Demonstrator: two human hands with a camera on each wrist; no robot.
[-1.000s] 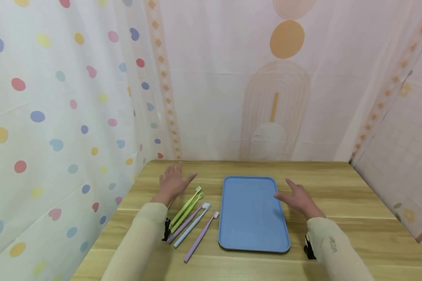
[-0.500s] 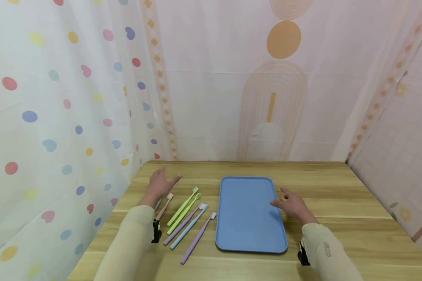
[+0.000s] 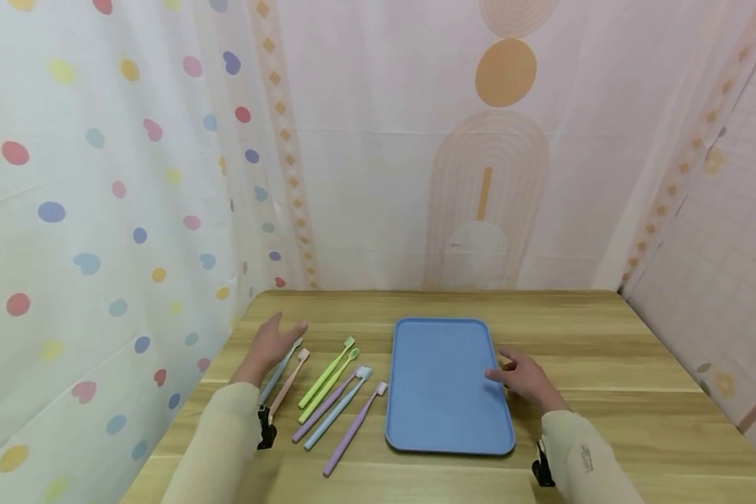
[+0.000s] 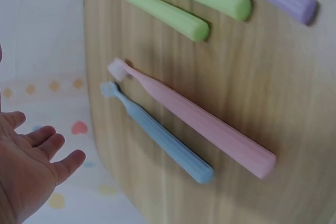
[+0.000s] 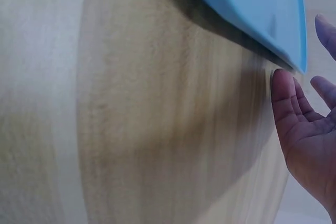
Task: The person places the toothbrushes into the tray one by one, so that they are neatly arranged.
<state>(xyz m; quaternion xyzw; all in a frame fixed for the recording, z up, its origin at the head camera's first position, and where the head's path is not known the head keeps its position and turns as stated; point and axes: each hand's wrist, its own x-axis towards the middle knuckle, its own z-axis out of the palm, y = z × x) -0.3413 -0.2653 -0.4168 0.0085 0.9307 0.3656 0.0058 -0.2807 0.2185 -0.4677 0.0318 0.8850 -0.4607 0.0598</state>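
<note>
Here we see seven toothbrushes lying on the left half of the table [image 3: 365,308], all slanting alike: heads to the far right, handle ends to the near left. From left to right we count a grey-blue toothbrush [image 3: 280,371], a pink toothbrush [image 3: 290,381], a green toothbrush [image 3: 324,375], a second green toothbrush [image 3: 329,388] just beside it, a purple toothbrush [image 3: 325,409], a light blue toothbrush [image 3: 337,411] and, a little apart, a nearer purple toothbrush [image 3: 353,432]. The light blue head sits so close to its purple neighbour's that we cannot tell whether they touch.

Right of them we find the blue tray [image 3: 447,385] lying flat, its long axis running almost straight from near to far.

We see the left hand [image 3: 269,343] by the far end of the grey-blue toothbrush, its grip loose and holding nothing, the thumb pointing right. The right hand [image 3: 521,374] is at the tray's right rim, thumb over the tray; its grip is also relaxed, and we cannot tell whether its fingertips touch the rim.
</note>
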